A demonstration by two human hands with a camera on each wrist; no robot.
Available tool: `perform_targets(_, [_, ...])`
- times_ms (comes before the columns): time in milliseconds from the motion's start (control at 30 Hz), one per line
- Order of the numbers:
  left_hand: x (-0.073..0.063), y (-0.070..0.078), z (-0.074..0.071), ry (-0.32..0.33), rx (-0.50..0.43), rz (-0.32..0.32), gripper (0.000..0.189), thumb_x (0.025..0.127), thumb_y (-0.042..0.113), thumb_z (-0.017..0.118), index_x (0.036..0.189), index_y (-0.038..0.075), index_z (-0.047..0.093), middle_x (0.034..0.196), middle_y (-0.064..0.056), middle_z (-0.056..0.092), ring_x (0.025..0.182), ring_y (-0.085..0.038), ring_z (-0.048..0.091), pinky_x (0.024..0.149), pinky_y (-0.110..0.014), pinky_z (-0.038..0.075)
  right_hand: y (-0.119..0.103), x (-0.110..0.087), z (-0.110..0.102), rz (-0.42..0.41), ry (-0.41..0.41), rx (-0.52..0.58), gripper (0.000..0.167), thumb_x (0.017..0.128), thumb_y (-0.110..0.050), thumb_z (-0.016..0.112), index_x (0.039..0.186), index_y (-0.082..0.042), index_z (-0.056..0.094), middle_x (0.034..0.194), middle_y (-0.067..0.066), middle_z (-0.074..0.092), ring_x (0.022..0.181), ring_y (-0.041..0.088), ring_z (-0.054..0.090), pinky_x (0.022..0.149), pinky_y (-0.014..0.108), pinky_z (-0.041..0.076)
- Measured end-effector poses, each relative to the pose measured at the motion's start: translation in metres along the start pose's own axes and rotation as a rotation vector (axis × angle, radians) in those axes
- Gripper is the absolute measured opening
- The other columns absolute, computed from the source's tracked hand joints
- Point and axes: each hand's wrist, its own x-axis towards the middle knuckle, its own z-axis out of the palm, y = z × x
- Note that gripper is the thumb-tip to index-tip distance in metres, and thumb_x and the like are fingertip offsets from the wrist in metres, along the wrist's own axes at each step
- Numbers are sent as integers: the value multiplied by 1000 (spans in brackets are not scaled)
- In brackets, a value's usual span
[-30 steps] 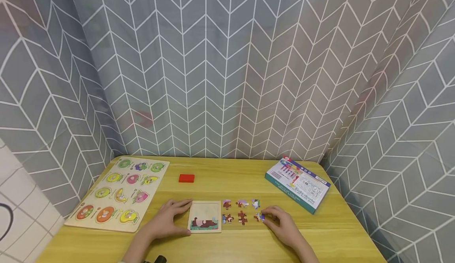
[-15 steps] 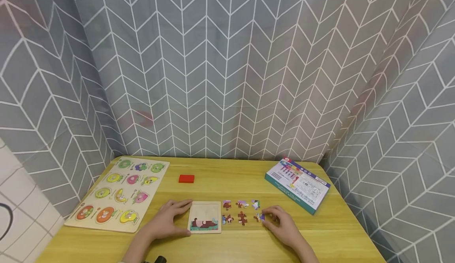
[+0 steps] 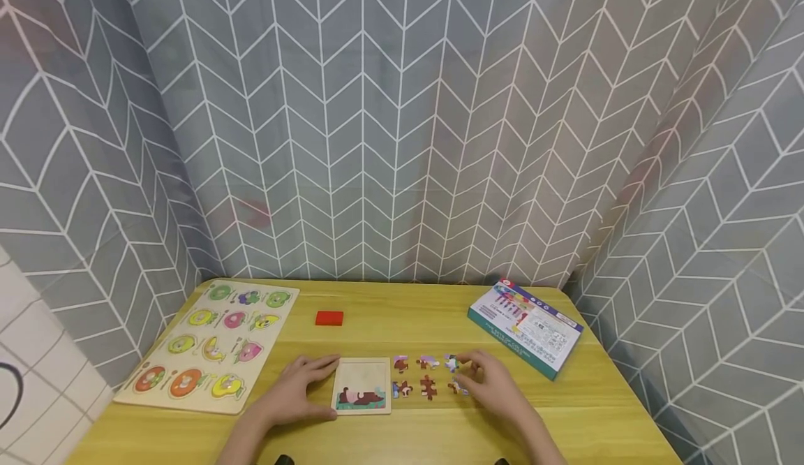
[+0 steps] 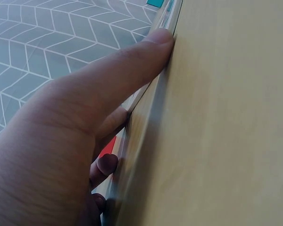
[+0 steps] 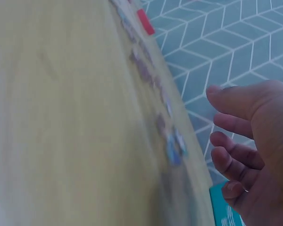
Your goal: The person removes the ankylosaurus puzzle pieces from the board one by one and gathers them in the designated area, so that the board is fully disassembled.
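My left hand (image 3: 295, 389) grips a small square puzzle tray (image 3: 384, 385) by its left side, index finger at the far corner and thumb at the near one. In the left wrist view the thumb (image 4: 132, 63) lies along the tray's edge. A brown animal picture fills the tray's lower strip; bare wood shows above. Right of it lie two short rows of jigsaw pieces, among them a brown piece (image 3: 428, 387). Over the right end of these rows hovers my right hand (image 3: 493, 385), its fingers loosely bent and holding nothing in the right wrist view (image 5: 245, 136).
A wooden fruit puzzle board (image 3: 241, 318) lies on the table's left side. Further back sits a red block (image 3: 329, 318). At the back right is a flat printed box (image 3: 526, 325). Patterned grey curtains (image 3: 389, 137) hang around the table (image 3: 377, 444).
My right hand has come off the lower-right jigsaw piece and shifted slightly away from me, beside the upper-right piece. My left hand and the tray stay in place.
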Motion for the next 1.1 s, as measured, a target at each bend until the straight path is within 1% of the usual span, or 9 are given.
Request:
perform_targets(100, [-1, 0, 1, 2, -2, 1, 99, 76, 68, 86, 158, 21, 55, 163, 7, 50, 118, -13, 43, 101, -48, 44, -11, 9, 5, -30, -9, -2, 33, 98, -23, 78, 126, -5, 74, 109, 5, 69, 85, 10, 54, 71, 26, 46])
perform_targets(167, [-2, 0, 1, 1, -2, 0, 99, 76, 68, 86, 157, 21, 55, 163, 8, 50, 119, -13, 43, 101, -48, 44, -18, 16, 10, -55, -14, 0, 33, 99, -21, 77, 127, -4, 74, 114, 8, 70, 86, 11, 55, 71, 26, 46])
perform_targets(267, [-2, 1, 1, -3, -1, -4, 98, 76, 67, 86, 157, 21, 55, 163, 8, 50, 119, -13, 43, 102, -48, 44, -29, 25, 19, -99, -21, -6, 34, 99, -21, 77, 126, -1, 73, 116, 12, 70, 87, 15, 57, 72, 26, 46])
perform_targets(433, [-2, 3, 0, -7, -9, -4, 98, 76, 67, 86, 157, 20, 55, 163, 5, 49, 119, -15, 43, 101, -50, 44, -50, 38, 35, -137, -66, 16, 33, 101, -21, 75, 127, -1, 73, 118, 14, 70, 88, 18, 56, 71, 26, 46])
perform_targets(567, [1, 5, -2, 2, -16, 5, 98, 77, 65, 87, 157, 18, 55, 164, 2, 49, 118, -15, 43, 100, -50, 44, -66, 50, 46, -164, -106, 27, 33, 101, -20, 74, 128, -1, 73, 117, 13, 68, 87, 16, 55, 69, 25, 45])
perform_targets(700, [3, 4, -4, 3, -14, -8, 98, 77, 65, 87, 157, 19, 55, 164, 3, 49, 117, -15, 43, 99, -49, 44, -81, 59, 60, -203, -144, 27, 33, 100, -18, 76, 128, 0, 73, 116, 13, 68, 82, 11, 54, 65, 23, 46])
perform_targets(800, [3, 4, -5, -1, -21, -20, 98, 76, 65, 87, 157, 19, 56, 164, 3, 49, 117, -16, 43, 99, -50, 44, -92, 63, 70, -210, -178, 20, 34, 99, -18, 76, 128, 0, 73, 116, 14, 67, 80, 9, 53, 65, 21, 46])
perform_targets(967, [2, 3, -4, -3, -23, -18, 97, 76, 66, 87, 156, 19, 56, 164, 2, 49, 117, -17, 44, 98, -52, 44, -109, 66, 84, -191, -223, 21, 34, 99, -20, 77, 129, -2, 74, 118, 8, 67, 82, 7, 51, 67, 21, 45])
perform_targets(1100, [1, 2, -3, -1, -8, -10, 97, 77, 67, 86, 156, 21, 56, 163, 3, 50, 116, -16, 44, 97, -50, 44, -119, 67, 94, -186, -249, 18, 33, 98, -20, 78, 127, -5, 75, 118, 5, 67, 81, 5, 50, 68, 21, 45])
